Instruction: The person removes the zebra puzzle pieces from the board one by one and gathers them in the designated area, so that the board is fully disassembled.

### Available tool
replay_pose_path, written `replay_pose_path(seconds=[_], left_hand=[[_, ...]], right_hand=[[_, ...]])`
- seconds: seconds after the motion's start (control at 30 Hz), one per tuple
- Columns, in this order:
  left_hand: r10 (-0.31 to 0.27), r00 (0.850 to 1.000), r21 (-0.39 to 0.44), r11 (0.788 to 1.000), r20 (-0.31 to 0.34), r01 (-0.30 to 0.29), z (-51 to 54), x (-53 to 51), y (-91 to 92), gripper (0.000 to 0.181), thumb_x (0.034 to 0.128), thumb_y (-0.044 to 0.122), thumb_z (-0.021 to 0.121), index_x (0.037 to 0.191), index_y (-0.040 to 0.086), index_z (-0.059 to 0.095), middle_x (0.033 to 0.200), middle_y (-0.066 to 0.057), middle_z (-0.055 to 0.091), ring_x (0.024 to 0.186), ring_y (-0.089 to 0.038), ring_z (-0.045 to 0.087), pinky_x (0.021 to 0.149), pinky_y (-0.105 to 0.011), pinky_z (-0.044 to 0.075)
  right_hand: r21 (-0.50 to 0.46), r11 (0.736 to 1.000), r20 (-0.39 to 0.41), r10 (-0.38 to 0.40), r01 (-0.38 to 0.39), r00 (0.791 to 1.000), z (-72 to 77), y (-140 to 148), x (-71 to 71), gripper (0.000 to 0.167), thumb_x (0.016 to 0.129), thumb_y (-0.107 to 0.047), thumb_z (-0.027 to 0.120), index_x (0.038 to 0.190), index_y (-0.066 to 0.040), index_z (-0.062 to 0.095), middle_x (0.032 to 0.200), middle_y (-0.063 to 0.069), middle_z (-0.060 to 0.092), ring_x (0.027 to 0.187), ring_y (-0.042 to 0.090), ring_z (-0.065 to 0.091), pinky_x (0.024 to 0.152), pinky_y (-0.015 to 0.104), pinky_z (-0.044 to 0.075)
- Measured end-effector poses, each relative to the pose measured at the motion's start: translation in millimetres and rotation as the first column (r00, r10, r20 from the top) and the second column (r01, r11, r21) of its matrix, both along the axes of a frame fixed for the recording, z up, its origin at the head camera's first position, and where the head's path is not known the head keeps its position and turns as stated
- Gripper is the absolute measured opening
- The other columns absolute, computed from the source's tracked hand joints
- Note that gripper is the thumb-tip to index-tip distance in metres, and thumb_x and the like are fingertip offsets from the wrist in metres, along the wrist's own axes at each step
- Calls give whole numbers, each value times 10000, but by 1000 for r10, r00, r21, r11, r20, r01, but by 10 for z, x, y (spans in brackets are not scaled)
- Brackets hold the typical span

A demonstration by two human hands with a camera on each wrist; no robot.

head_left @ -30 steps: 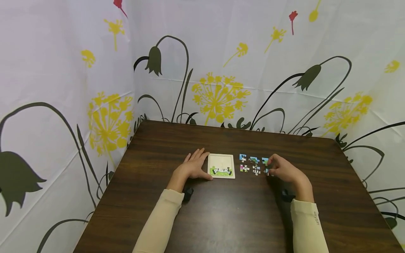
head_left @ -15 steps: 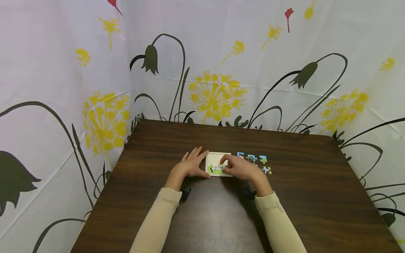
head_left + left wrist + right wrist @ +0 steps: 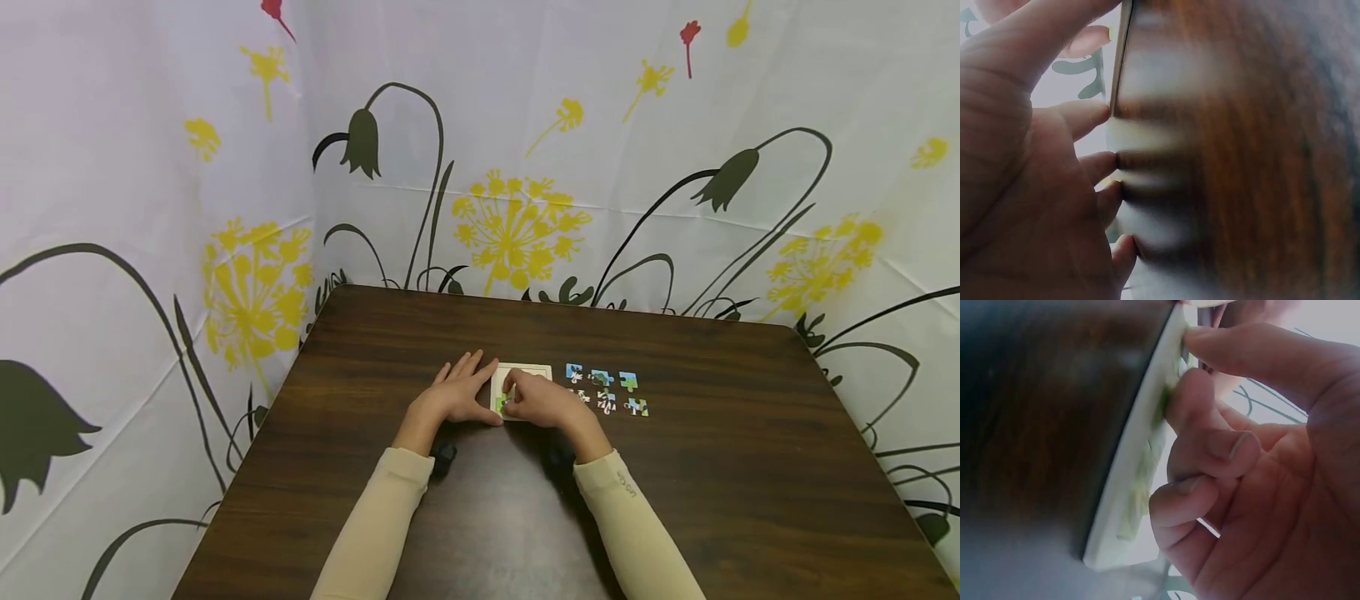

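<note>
A small square wooden puzzle tray (image 3: 536, 367) lies on the table, with green pieces (image 3: 501, 403) along its near edge. My left hand (image 3: 448, 400) rests beside the tray's left edge, fingers spread, thumb at the near left corner. In the left wrist view its fingertips (image 3: 1124, 250) touch the table. My right hand (image 3: 543, 402) is over the tray, fingers curled, thumb and index finger close together at the lower left pieces. The right wrist view shows these fingers (image 3: 1191, 400) against the tray's inside; whether they pinch a piece is hidden.
Several loose jigsaw pieces (image 3: 628, 381) lie in two rows right of the tray; my right hand is close to the nearest of them. Dark wood table (image 3: 712, 467) surrounds everything, and a flower-printed curtain (image 3: 637, 167) hangs behind it.
My right hand has moved left from the loose pieces to the tray, then further left across it. The left hand has stayed beside the tray. The loose pieces lie as before.
</note>
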State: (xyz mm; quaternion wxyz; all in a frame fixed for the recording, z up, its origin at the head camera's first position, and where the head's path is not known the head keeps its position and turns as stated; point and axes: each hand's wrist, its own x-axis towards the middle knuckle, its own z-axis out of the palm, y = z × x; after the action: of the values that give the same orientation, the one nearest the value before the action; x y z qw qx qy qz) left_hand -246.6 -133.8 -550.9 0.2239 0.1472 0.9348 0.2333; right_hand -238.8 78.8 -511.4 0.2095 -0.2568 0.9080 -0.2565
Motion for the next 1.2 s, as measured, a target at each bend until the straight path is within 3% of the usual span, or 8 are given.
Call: replay_pose_path(seconds=[0.23,0.53,0.83,1.2], left_hand=[[4,1000,-6,1000,-4,-4,20,23,12,1171,870,617,838,1751,315,128,1838,-38,-46,1706,-269,-78,1358,-591,-55],[-1,1000,11,1000,8,0,45,40,10,1161,880,592,839,1753,295,133,1837,-60,-52,1704,-287,-89,1353,-601,-71],[-5,1000,-3,1000,1,5,37,38,6,1170,879,631,825,1752,314,113,1836,-46,-60,1705,-282,-85,1356,-589,-70],[-1,1000,19,1000,2,1,60,34,-6,1168,881,617,829,1751,318,109,1836,-49,-63,1703,-279,-103,1352,-593,-83]], right_hand=[[14,1000,31,-24,24,999,-9,-27,42,322,992,-234,731,1224,-113,543,870,10,641,725,165,573,693,328,474],[-48,999,80,21,-17,997,-6,15,29,367,995,-187,734,1239,-88,478,842,21,612,691,159,551,666,300,450],[-160,987,79,34,-21,996,-74,85,-27,157,1090,-103,529,1239,-74,488,694,-40,467,574,118,407,606,275,371],[-278,961,73,4,16,997,-2,144,-2,50,1089,-136,602,1087,-86,596,667,-60,479,567,97,411,583,258,378]])
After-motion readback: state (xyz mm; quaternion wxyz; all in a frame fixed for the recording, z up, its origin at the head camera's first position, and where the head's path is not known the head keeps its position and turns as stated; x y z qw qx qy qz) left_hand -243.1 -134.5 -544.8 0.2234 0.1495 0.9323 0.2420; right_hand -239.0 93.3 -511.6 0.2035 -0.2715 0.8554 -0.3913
